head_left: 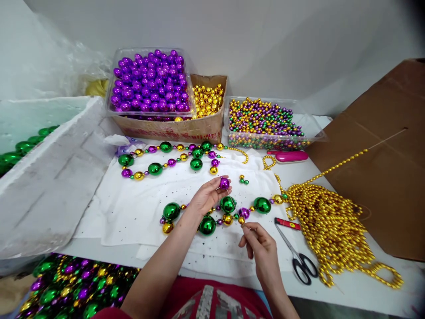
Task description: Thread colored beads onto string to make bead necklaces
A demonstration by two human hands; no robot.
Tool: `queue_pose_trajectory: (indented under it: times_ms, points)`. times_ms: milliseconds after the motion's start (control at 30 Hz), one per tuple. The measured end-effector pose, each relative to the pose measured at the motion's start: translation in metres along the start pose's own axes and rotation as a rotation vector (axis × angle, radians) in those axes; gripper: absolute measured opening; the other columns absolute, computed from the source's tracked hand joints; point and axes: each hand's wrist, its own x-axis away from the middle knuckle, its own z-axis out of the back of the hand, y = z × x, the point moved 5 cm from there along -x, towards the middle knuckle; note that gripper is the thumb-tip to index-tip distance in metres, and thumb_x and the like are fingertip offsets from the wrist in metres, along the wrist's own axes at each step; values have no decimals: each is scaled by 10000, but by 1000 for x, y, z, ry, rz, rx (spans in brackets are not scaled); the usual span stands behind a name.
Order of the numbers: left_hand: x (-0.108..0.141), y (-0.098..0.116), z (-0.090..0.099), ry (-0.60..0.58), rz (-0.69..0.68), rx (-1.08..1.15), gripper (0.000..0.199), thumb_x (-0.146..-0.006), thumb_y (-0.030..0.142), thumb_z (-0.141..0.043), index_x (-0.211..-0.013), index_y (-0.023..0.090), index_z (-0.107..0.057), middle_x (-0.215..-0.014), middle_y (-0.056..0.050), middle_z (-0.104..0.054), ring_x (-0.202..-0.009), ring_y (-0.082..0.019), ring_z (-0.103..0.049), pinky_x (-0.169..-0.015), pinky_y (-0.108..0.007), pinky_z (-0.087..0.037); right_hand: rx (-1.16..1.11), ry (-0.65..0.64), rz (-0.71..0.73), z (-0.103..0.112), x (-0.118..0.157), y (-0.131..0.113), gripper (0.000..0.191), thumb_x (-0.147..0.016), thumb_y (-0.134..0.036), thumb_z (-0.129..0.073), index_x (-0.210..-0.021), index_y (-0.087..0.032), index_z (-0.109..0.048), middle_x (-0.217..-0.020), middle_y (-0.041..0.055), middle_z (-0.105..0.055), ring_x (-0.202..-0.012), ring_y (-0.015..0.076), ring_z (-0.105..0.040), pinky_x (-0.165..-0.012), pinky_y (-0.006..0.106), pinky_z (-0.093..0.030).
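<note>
The left hand (210,194) grips a glossy purple bead (224,183) between thumb and fingers, raised over the white cloth (122,212). A thin, pale cord (234,203) slants from that bead to the right hand (262,246), whose thumb and forefinger pinch it beside a small gold bead (241,220); whether they also press on that bead, I cannot tell. Below the hands lies a strand (207,225) of mirror-bright balls, big green ones broken up by smaller gold and purple ones. A second strand (155,169) loops on the soft, creased cloth farther back, and dark flecks dot the weave. To the right, scissors (301,266) with black plastic loops lie near a heap (327,226) of fine gold chain, knobbly and tangled. Behind, a clear, smooth tub (108,99) of egg-shaped purple beads sits on a worn cardboard box (166,128) containing round gold ones, and another clear tub (314,133) has tiny mixed beads. At left stands a scuffed white foam box (53,186) with shiny green ovals inside.
</note>
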Motion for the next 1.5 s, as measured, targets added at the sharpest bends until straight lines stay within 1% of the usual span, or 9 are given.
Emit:
queue_pose_trajectory:
  times_ms: [333,467,567,700,800,900,1133,1367,1500]
  points:
    - [5,-18,-13,-126,112,-140,279,-806,210,-664,-1071,121,-661,-1062,-132,-664,-873,-196,-658,-904,-388,-483,-82,28,56,-11,-19,-7,249,-812,-407,-631,-871,-171,-575,-536,-26,-585,-368,47,-318,-366,189,-218]
    - [2,-12,-17,-157,93,-310,302,-814,281,-654,-1083,143,-658,-1122,-134,-640,-947,-216,-635,-895,-397,-479,-209,35,50,-4,-31,-11,259,-771,-408,-665,-834,-179,-562,-564,-18,-602,-376,52,-331,-378,198,-232]
    - [-18,1,-10,-39,-51,-614,244,-798,278,-650,-1005,153,-679,-1091,-109,-645,-881,-188,-633,-834,-351,-491,-255,83,28,9,-32,-10,276,-738,-408,-696,-835,-188,-562,-588,-13,-612,-387,62,-345,-388,207,-245]
    - [-58,9,-9,37,-178,-1066,135,-782,159,-578,-855,154,-691,-834,-58,-670,-705,-157,-595,-711,-304,-479,-306,106,-7,22,-28,-2,273,-707,-387,-735,-819,-184,-591,-651,-2,-615,-436,65,-383,-413,206,-283]
    - [-81,7,-14,32,-204,-1179,156,-738,80,-562,-751,165,-692,-759,-47,-649,-697,-175,-565,-763,-332,-448,-319,135,-34,29,-24,5,249,-678,-364,-762,-778,-180,-628,-672,-9,-577,-502,77,-415,-445,205,-330]
    - [-92,-3,-24,-16,-228,-1243,191,-683,34,-591,-716,191,-695,-822,-48,-635,-840,-217,-560,-884,-349,-392,-305,158,-47,34,-22,10,240,-655,-361,-777,-758,-179,-658,-618,-24,-510,-533,93,-417,-450,208,-336]
    - [-103,-33,-37,-67,-207,-1186,207,-596,37,-719,-594,206,-600,-932,-73,-586,-1090,-273,-466,-941,-321,-356,-285,139,-45,34,-24,7,251,-649,-394,-763,-754,-191,-661,-579,-28,-490,-522,109,-399,-456,229,-329]
    - [-86,-16,-19,-18,-71,-852,136,-759,230,-669,-855,150,-614,-811,-55,-630,-714,-141,-583,-661,-258,-460,-216,165,-31,43,-19,9,253,-673,-400,-744,-763,-179,-661,-596,-26,-473,-517,104,-379,-460,230,-318]
    - [-63,-7,-11,-21,48,-484,223,-794,203,-651,-1004,135,-619,-879,-80,-668,-690,-99,-609,-660,-224,-493,-134,131,-3,39,-15,9,235,-711,-398,-714,-753,-175,-655,-592,-29,-459,-525,101,-366,-471,231,-309]
